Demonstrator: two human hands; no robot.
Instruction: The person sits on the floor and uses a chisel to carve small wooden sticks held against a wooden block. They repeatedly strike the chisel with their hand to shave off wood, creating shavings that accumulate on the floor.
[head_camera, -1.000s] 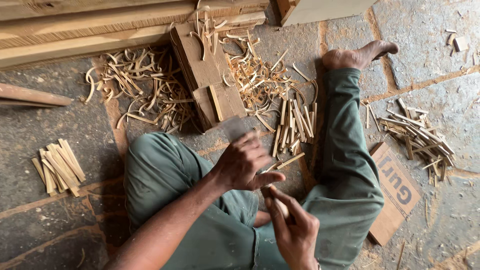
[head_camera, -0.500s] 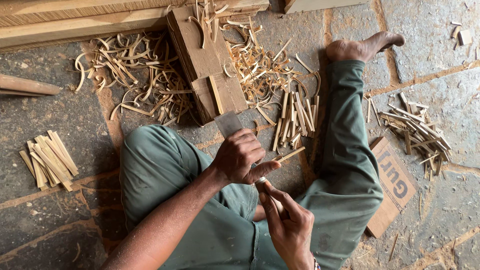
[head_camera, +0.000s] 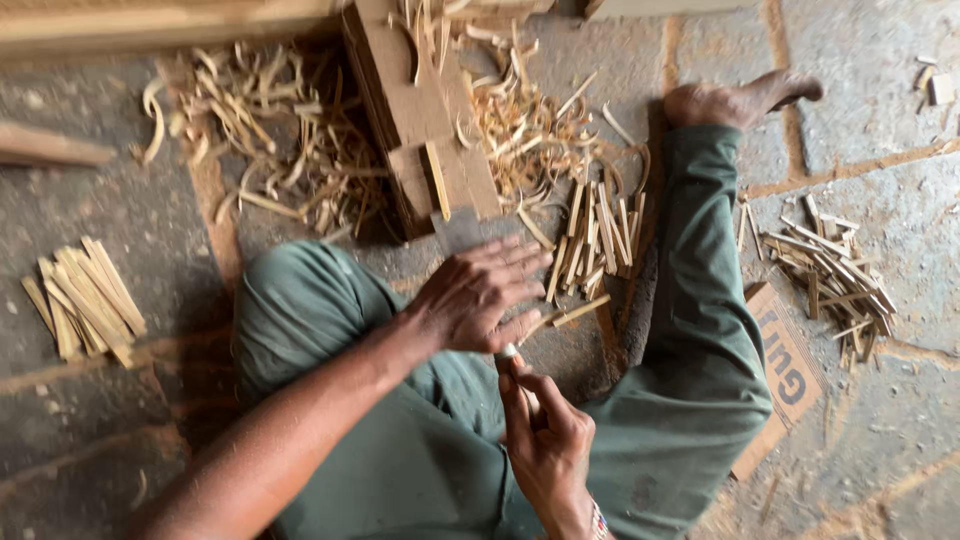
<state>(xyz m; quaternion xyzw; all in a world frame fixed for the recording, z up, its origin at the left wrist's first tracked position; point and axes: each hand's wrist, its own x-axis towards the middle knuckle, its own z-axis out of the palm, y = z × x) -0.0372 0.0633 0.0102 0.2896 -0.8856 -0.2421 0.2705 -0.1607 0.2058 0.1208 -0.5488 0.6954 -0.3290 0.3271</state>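
Where curled shavings (head_camera: 290, 150) lie: pale, splintery sticks (head_camera: 595, 245).

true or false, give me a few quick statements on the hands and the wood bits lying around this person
1. The left hand grips a flat grey blade. True.
2. The right hand rests flat on the floor. False: it is raised over the lap, holding a thin wooden stick.
3. A neat bundle of cut sticks lies on the left of the view. True.
4. The curly shavings are piled in a basket. False: they lie loose on the stone floor.
5. The person wears shoes. False: the foot is bare.
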